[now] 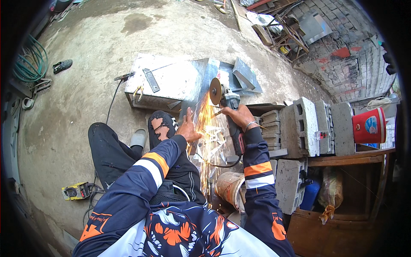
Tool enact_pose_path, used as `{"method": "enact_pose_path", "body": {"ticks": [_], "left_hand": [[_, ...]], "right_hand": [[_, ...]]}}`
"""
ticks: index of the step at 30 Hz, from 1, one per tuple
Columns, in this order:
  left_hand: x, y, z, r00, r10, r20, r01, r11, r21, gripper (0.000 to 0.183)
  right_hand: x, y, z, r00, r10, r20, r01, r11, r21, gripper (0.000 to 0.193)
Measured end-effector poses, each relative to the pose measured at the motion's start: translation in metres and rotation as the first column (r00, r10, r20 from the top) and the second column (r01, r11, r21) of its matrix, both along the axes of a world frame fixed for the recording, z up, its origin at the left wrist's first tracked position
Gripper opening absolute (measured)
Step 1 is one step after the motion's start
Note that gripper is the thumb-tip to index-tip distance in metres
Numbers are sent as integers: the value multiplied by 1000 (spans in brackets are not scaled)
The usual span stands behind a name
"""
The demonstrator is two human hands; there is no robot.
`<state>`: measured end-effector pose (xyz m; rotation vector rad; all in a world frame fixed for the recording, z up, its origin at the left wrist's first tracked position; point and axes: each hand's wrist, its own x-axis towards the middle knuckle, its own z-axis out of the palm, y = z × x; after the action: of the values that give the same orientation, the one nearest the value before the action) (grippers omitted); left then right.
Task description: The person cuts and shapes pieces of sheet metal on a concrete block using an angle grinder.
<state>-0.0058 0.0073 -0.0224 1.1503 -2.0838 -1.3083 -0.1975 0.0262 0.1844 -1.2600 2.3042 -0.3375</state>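
Note:
My right hand [240, 116] is closed round an angle grinder [232, 101], a bracelet at its wrist. The grinder's round brown disc [216, 91] meets the edge of a shiny sheet-metal piece [201, 77]. Orange sparks [207, 122] stream from there back toward me, passing between my arms. My left hand [187, 128] lies with fingers stretched out at the near edge of the metal, left of the sparks. Under the sheet stands a pale metal box [171, 88]. On its top are a dark flat bar [151, 80] and a welding electrode holder [124, 77].
Bent metal pieces [248, 75] sit beyond the grinder. Concrete blocks [306, 127], a red bucket [369, 125] and a wooden cabinet [342, 160] line the right. Near my right arm stands a dirty bucket [230, 188]. A yellow machine [77, 191] and green hose [36, 62] are left.

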Motion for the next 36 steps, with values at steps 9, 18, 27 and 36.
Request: {"method": "enact_pose_path", "body": {"ticks": [9,18,27,36], "left_hand": [[-1,-2,5,1000,-12,10,12,998,69,135],[-2,-1,24,997,-28,77,15,987,158,131],[6,-3,-3,995,28,-91,-27,999,17,133],[6,-3,11,996,-12,91,1,992,123,133]], "right_hand": [[1,-3,5,1000,-22,-4,22,999,29,74],[-7,1,2,1000,5,27,-6,998,63,74],[4,-6,4,998,65,2,-65,996,58,73],[-11,-10,-13,998,36,54,-39,998,57,65]]}}
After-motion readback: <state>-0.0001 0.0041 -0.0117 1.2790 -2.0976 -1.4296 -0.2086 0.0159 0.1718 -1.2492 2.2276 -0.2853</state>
